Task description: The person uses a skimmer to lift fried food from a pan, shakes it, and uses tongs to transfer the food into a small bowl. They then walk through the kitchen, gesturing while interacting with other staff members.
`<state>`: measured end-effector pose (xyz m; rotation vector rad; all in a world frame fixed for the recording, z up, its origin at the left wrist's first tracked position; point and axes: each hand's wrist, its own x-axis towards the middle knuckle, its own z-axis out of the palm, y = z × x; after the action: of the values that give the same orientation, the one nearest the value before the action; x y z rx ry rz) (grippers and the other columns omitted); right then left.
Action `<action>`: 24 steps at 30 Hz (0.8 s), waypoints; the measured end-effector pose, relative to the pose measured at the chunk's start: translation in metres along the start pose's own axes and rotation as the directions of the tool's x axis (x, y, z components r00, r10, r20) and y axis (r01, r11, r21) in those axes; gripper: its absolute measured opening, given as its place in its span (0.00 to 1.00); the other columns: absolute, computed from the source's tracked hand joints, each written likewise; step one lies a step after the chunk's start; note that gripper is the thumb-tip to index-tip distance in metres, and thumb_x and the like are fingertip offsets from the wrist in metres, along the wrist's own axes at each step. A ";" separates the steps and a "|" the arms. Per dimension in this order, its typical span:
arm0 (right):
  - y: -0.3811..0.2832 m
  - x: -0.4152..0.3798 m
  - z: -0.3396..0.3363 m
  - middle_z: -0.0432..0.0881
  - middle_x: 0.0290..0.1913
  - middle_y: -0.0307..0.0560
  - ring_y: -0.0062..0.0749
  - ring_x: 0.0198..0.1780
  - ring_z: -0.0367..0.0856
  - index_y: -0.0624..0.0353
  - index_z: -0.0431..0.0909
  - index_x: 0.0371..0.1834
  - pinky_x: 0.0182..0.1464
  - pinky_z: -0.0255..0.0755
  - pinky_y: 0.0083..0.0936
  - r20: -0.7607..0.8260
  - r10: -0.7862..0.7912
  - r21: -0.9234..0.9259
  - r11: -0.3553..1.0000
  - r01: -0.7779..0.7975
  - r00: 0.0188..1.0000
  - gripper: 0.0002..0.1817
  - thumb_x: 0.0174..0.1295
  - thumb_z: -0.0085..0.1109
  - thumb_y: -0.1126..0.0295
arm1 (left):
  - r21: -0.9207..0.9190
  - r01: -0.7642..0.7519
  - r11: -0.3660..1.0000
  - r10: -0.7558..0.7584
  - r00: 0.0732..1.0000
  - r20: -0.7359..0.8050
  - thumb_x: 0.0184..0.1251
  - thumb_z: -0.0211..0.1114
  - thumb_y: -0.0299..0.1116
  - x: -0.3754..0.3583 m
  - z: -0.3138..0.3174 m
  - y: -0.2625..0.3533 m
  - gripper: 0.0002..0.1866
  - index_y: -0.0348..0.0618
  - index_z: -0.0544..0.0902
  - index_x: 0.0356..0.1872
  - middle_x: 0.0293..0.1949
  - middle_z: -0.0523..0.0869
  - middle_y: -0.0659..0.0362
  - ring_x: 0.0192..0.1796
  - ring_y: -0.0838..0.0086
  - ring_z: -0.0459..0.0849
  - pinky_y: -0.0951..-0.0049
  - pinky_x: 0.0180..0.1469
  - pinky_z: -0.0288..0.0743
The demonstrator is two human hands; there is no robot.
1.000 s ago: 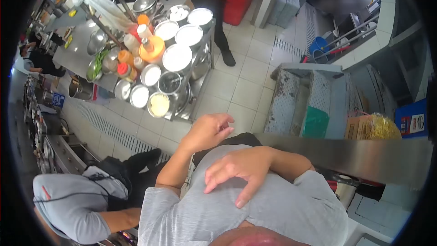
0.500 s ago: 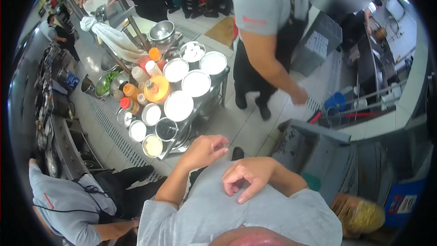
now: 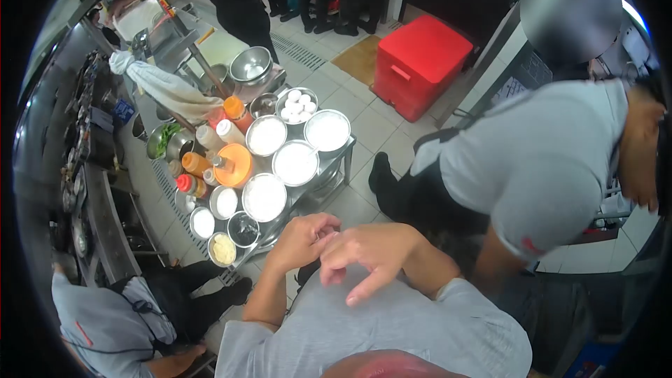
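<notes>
In front of my chest, my left hand (image 3: 305, 239) and my right hand (image 3: 371, 253) come together, the right overlapping the left's fingertips. The left fingers are loosely bent with nothing seen in them. My right hand is palm down and open, its fingers apart and bare. Nearest to the left hand is the corner of a metal trolley (image 3: 301, 204). On that corner stand a bowl of dark contents (image 3: 243, 229), a bowl of yellow paste (image 3: 222, 249) and a wide bowl of white powder (image 3: 264, 197).
More white-filled bowls (image 3: 295, 162), a bowl of eggs (image 3: 297, 106) and squeeze bottles (image 3: 197, 164) crowd the trolley. A person in grey (image 3: 539, 161) bends close on my right; another person (image 3: 115, 315) stands at my left. A red cooler box (image 3: 421, 63) sits on the floor beyond.
My hands have drawn together, the right now overlapping the left. The person ahead has moved right and bent down beside me. The view has shifted, bringing the red cooler box into sight.
</notes>
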<state>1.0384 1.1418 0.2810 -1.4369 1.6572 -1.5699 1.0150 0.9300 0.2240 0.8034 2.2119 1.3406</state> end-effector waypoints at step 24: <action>0.111 -0.025 -0.254 0.89 0.45 0.50 0.36 0.47 0.88 0.65 0.83 0.55 0.51 0.79 0.31 0.199 0.331 0.157 0.918 -0.364 0.922 0.24 0.61 0.75 0.60 | -0.050 0.084 0.995 -0.087 0.995 -0.054 0.69 0.71 0.30 0.210 -0.092 -0.054 0.14 0.36 0.85 0.52 0.37 0.91 0.57 0.38 0.77 0.88 0.75 0.42 0.82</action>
<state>0.7889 1.2576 0.2371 -1.0723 1.5174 -1.3258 0.7882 0.9912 0.2030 0.6539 2.2223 1.3843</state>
